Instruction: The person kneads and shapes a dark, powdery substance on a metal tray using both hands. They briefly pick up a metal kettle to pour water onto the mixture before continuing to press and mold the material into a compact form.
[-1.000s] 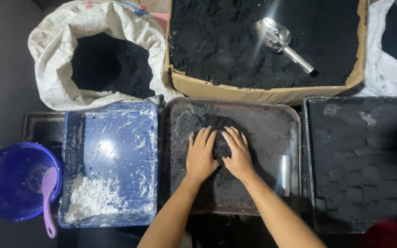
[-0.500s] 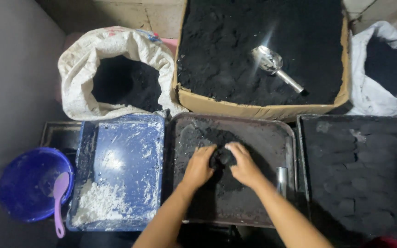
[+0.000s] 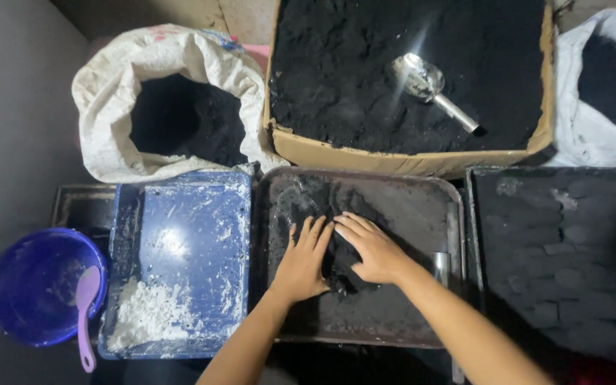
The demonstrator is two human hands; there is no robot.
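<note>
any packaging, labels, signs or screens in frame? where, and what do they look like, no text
Open white woven sack: upper left, rolled rim, dark powder inside, faint coloured print near its top edge.
Brown cardboard box: top centre, filled with black powder, a shiny metal scoop lying on it.
Second white sack: top right, open, dark contents.
No signs or screens visible.

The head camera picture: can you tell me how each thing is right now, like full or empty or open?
Left hand: open, flat on black powder.
Right hand: open, pressing the powder.
Dark tray: holds a powder heap.
Blue tray: white powder in one corner.
Cardboard box: full of black powder.
Metal scoop: lying on it.
White sack: open.
Blue bowl: holds a spoon.
</note>
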